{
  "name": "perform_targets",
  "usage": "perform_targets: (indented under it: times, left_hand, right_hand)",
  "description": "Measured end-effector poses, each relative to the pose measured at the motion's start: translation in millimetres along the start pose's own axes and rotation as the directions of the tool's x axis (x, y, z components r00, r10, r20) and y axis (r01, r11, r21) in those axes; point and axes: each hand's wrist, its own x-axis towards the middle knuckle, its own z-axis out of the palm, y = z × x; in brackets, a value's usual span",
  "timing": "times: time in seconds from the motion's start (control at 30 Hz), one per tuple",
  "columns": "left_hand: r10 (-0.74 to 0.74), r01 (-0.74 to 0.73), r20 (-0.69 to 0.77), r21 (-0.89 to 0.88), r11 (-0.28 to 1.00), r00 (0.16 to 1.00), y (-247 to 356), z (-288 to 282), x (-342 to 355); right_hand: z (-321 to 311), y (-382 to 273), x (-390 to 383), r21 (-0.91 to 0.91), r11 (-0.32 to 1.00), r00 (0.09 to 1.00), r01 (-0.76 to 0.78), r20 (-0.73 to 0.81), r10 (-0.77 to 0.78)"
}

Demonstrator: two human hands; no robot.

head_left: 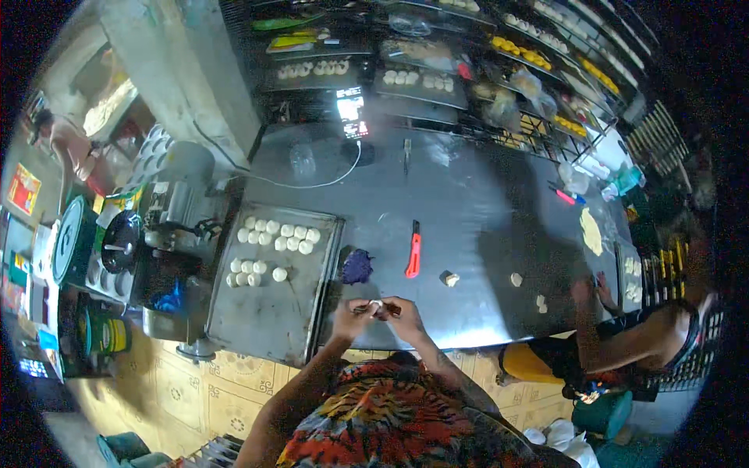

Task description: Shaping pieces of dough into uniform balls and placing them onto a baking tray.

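Observation:
At the front edge of the metal table, my left hand (353,316) and my right hand (399,318) meet, fingers closed on a small pale piece of dough (375,306). A mound of purple paste (357,266) lies just beyond my left hand. A red box cutter (413,254) lies past my right hand. Small dough pieces (451,278) sit to the right. At my left, a metal tray (240,320) holds rows of white dough balls (279,232).
A co-worker (632,347) works at the table's right end, by flattened dough (591,230). A lit phone (351,113) with a cable stands at the back, below loaded racks (421,101). Machinery (164,257) stands left; another person (70,144) is beyond the pillar (211,62).

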Motion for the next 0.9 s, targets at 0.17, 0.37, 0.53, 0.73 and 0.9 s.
perform_targets:
  times: [0.17,0.37,0.53,0.73,0.9]
  left_hand:
    - [0.196,-0.215,0.091,0.326,0.921,0.976,14,38,-11]
    - [0.009,-0.004,-0.048,0.099,0.995,0.999,32,65,-19]
    - [-0.289,0.271,-0.032,-0.257,0.928,0.957,37,64,-63]
    - [0.09,-0.068,-0.056,0.309,0.949,0.994,13,56,-67]
    - [0.068,-0.043,-0.095,0.245,0.968,0.993,32,29,-53]
  right_hand:
    - [-40,8,10,-0.129,0.991,0.998,0.046,0.054,-0.039]
    - [-83,-7,11,-0.295,0.728,0.785,0.619,0.218,-0.58]
    - [-80,0,10,-0.235,0.86,0.846,0.454,0.416,-0.333]
    - [-56,4,3,-0.364,0.795,0.818,0.485,0.51,-0.266]
    - [-7,-27,1,-0.534,0.682,0.853,0.5,0.44,-0.28]
